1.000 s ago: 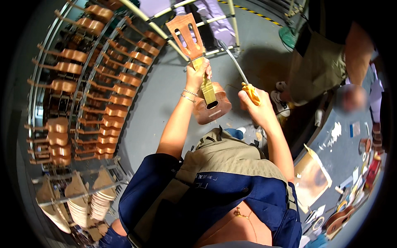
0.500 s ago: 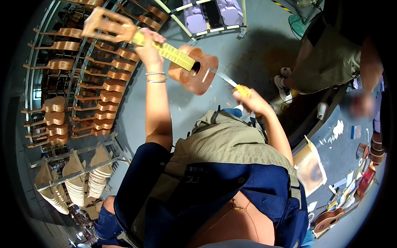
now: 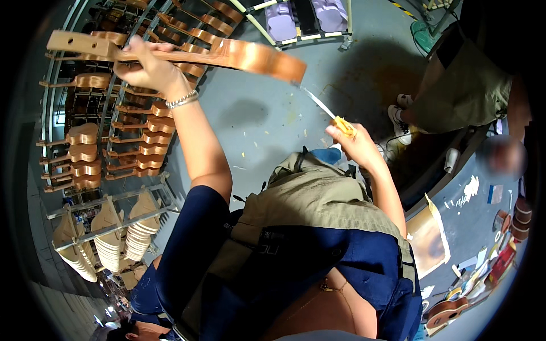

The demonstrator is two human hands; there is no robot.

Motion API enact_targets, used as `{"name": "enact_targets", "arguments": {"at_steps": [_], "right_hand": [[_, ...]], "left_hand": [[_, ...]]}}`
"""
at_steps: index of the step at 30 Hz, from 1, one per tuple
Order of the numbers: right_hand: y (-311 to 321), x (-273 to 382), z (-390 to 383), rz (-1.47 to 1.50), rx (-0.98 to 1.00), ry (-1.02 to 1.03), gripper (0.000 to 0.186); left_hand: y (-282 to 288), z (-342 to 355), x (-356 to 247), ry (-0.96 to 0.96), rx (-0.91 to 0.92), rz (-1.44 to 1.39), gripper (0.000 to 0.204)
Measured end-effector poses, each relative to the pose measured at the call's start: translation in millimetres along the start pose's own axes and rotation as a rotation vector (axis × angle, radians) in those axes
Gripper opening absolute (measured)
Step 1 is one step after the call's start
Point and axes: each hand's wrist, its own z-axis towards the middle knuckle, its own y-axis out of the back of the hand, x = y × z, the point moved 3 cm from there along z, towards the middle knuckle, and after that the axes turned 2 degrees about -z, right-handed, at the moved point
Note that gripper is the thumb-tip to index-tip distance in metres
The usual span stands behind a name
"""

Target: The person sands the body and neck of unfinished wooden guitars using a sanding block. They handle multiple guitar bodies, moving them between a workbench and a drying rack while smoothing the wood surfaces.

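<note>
Right hand (image 3: 354, 138) closed on a yellow-handled blade (image 3: 324, 109), tip touching the small wooden guitar (image 3: 187, 53), likely to trim its body edge. Left hand (image 3: 147, 69) grips the neck, lifting it level overhead. Beyond: rack (image 3: 108, 128) of unfinished guitars, grey floor (image 3: 267, 113).

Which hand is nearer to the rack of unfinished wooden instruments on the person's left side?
Left. The left hand grips a small wooden guitar-shaped instrument right over the rack; the right hand, holding a yellow-handled tool, is farther right.
</note>
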Motion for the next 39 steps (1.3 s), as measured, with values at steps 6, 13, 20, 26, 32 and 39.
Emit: {"name": "enact_targets", "arguments": {"at_steps": [6, 13, 20, 26, 32, 39], "right_hand": [[12, -64, 6, -0.152, -0.054, -0.270, 0.048], [7, -7, 30, 0.224, 0.088, -0.026, 0.044], [6, -52, 14, 0.066, 0.233, -0.181, 0.038], [14, 11, -21, 0.465, 0.535, -0.033, 0.032], [26, -26, -27, 0.228, 0.467, -0.216, 0.038], [1, 24, -2, -0.406, -0.237, 0.396, 0.044]], "left_hand": [[13, 11, 17, 0.144, 0.048, -0.179, 0.025], [30, 17, 4, 0.247, 0.161, -0.109, 0.029], [30, 23, 1, 0.284, 0.344, -0.339, 0.032], [19, 33, -13, 0.153, 0.936, -0.751, 0.030], [3, 36, -5, 0.221, 1.136, -0.745, 0.028], [-31, -29, 49, 0.666, 0.569, -0.247, 0.020]]}}
